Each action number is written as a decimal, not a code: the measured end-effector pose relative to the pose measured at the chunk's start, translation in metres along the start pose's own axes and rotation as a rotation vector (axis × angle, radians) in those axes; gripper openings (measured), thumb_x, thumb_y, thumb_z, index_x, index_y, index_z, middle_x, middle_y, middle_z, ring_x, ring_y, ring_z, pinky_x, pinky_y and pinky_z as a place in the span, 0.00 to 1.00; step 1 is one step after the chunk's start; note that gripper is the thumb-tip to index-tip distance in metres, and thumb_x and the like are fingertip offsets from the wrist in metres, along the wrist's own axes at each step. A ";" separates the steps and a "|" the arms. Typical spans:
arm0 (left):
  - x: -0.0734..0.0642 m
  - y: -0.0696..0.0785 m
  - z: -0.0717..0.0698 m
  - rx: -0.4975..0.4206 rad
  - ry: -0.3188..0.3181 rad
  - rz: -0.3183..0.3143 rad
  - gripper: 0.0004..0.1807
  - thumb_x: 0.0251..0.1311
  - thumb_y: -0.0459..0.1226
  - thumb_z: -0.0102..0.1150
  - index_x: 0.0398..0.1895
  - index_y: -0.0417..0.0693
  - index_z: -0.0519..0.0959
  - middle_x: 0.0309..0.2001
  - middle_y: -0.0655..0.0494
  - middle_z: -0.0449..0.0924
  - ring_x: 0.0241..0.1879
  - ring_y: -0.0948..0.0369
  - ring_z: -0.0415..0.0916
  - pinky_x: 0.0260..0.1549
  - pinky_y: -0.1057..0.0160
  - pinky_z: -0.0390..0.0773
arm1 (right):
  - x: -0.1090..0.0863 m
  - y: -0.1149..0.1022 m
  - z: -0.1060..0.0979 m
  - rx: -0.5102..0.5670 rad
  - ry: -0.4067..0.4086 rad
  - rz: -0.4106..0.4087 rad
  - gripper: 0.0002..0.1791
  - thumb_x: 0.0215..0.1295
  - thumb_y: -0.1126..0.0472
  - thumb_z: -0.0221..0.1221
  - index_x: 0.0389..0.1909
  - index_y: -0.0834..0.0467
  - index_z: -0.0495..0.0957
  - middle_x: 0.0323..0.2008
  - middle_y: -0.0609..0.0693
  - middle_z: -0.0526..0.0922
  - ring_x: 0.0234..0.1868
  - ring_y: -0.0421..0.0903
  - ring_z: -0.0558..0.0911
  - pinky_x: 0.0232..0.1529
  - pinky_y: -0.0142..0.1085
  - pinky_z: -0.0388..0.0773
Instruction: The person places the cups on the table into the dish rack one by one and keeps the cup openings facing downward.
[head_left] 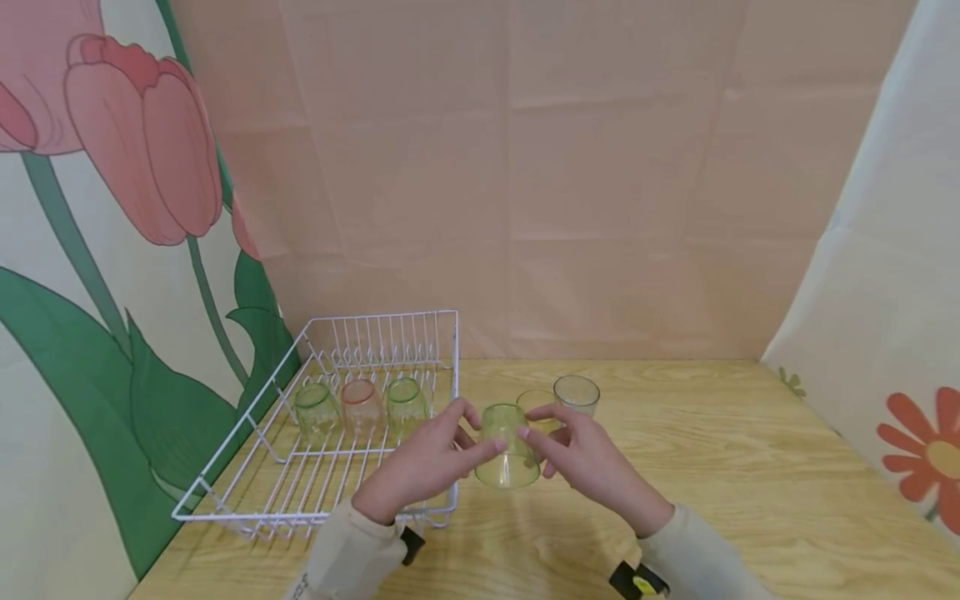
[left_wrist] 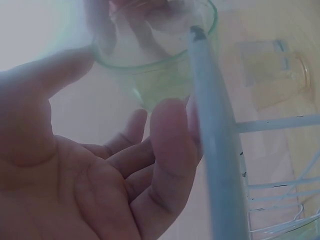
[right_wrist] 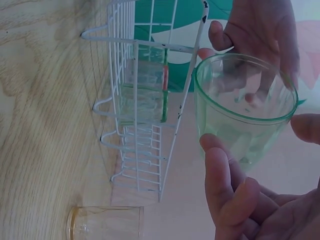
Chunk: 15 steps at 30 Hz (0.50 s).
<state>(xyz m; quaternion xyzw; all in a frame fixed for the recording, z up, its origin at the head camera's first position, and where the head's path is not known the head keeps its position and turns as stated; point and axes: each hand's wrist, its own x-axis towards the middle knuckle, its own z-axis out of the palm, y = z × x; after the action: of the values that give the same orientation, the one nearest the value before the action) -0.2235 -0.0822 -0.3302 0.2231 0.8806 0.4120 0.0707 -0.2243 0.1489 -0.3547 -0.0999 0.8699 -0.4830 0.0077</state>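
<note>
Both hands hold a yellow-green glass [head_left: 507, 468] over the table, just right of the rack, with its wide rim facing down. My left hand [head_left: 429, 454] has its thumb against the glass's near left side. In the left wrist view, the left thumb meets the rim of the glass [left_wrist: 155, 82] and the fingers curl beneath. My right hand [head_left: 588, 454] grips the other side between thumb and fingers. Behind the right fingers stand a pale yellow glass [head_left: 534, 398] and a clear greyish glass [head_left: 577, 390].
A white wire dish rack [head_left: 315, 522] stands on the left of the wooden table [head_left: 697, 467]. In it, a green glass [head_left: 317, 408], a pink glass [head_left: 362, 408] and another green glass [head_left: 406, 407] stand in a row. A pinkish cloth [head_left: 600, 208] hangs behind the table.
</note>
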 end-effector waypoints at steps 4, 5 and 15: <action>0.000 0.000 0.001 0.028 0.006 0.009 0.25 0.62 0.61 0.60 0.45 0.52 0.71 0.41 0.52 0.83 0.34 0.60 0.80 0.31 0.57 0.79 | 0.001 0.001 0.000 0.008 0.010 0.011 0.31 0.68 0.39 0.59 0.61 0.58 0.75 0.28 0.49 0.86 0.27 0.50 0.83 0.23 0.39 0.74; 0.000 0.000 0.001 0.035 0.008 0.013 0.25 0.62 0.60 0.61 0.44 0.51 0.71 0.41 0.52 0.83 0.34 0.60 0.80 0.31 0.57 0.79 | 0.001 0.001 0.000 0.007 0.011 0.012 0.31 0.68 0.39 0.59 0.61 0.58 0.76 0.28 0.49 0.86 0.27 0.49 0.83 0.23 0.39 0.75; -0.001 0.000 0.005 0.036 0.006 0.011 0.27 0.56 0.57 0.69 0.44 0.50 0.71 0.42 0.51 0.82 0.29 0.63 0.79 0.29 0.59 0.78 | 0.002 0.000 -0.001 -0.038 0.017 0.012 0.32 0.68 0.38 0.59 0.56 0.62 0.79 0.29 0.47 0.86 0.27 0.49 0.82 0.25 0.39 0.75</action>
<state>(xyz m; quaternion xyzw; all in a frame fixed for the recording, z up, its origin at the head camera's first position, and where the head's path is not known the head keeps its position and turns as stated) -0.2214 -0.0794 -0.3332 0.2277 0.8869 0.3972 0.0617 -0.2266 0.1491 -0.3538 -0.0907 0.8796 -0.4669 0.0015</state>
